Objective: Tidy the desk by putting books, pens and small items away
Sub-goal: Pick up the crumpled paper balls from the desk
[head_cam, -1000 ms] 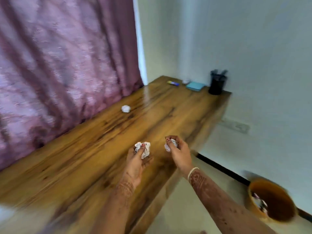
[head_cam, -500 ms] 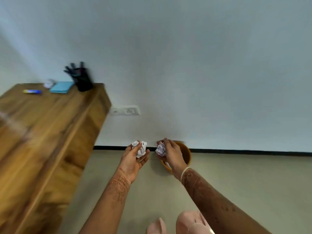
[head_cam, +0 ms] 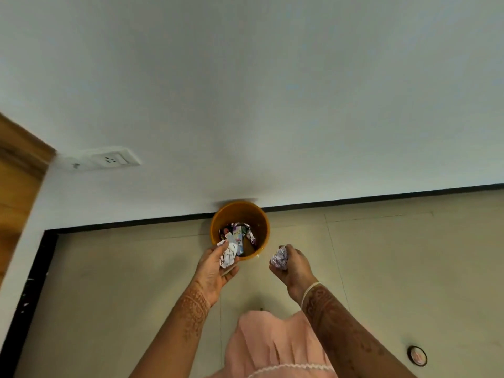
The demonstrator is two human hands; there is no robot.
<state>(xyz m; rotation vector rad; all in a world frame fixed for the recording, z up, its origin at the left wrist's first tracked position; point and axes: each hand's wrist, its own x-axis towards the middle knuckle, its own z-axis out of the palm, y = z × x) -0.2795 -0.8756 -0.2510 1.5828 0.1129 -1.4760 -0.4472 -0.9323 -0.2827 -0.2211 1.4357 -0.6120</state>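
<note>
**Two paper balls at the bin's rim**

A round orange plastic waste bin [head_cam: 266, 227] stands on the tiled floor against the black skirting, with scraps of printed paper inside. The left hand [head_cam: 215, 266] curls its fingers round a crumpled white paper ball [head_cam: 227, 255] right at the bin's near rim. The right hand [head_cam: 293, 268] grips a second crumpled ball with purple print [head_cam: 279, 259], just off the bin's near right side, outside the rim. The bin lies straight ahead of the left hand and ahead-left of the right. The left is nearer and, I'd say, drops first.
</note>
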